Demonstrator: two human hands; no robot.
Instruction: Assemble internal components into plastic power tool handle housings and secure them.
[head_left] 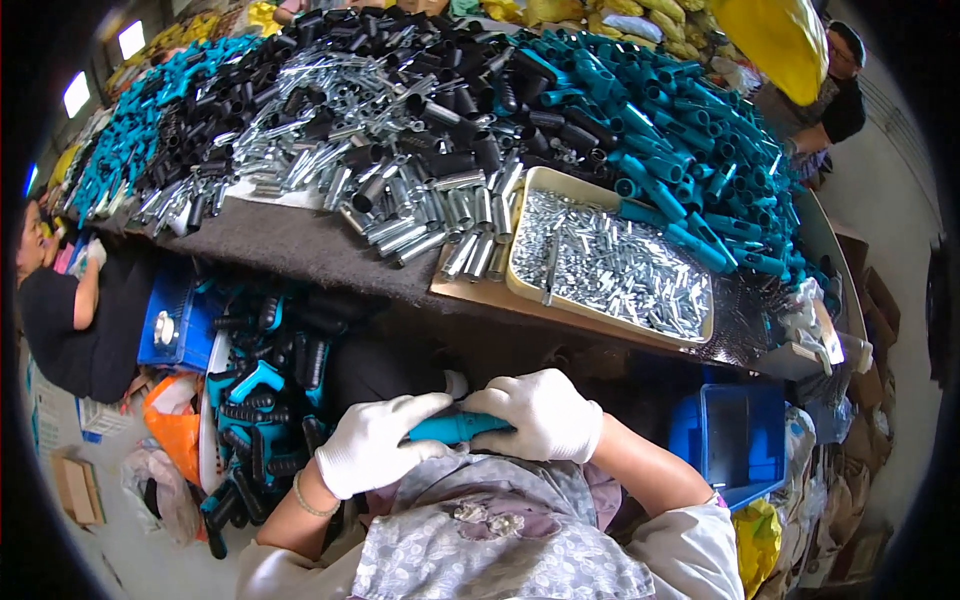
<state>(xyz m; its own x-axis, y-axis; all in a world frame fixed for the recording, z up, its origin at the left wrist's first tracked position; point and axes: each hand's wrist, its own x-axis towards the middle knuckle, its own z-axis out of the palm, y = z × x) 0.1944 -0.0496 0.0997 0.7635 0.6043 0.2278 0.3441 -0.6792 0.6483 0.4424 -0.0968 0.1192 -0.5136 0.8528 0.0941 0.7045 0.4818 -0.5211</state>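
Note:
Both hands, in white knit gloves, meet in front of my lap around a teal plastic tubular handle part (446, 428). My left hand (368, 445) grips its left end between thumb and fingers. Over the right end my right hand (543, 412) is wrapped, hiding that end. The part lies roughly level, just above my grey patterned apron (480, 540). On the table beyond stands a cream tray (516, 270) heaped with small metal pins. Shiny metal tubes (405, 235) lie beside it.
Teal tubes (670, 140) pile up at the back right; black sleeves (470, 150) lie mid-table. Teal-and-black handles (265, 400) fill the space at my left. A blue bin (742, 440) stands at my right. One person (75, 310) sits far left; another (845, 100) is back right.

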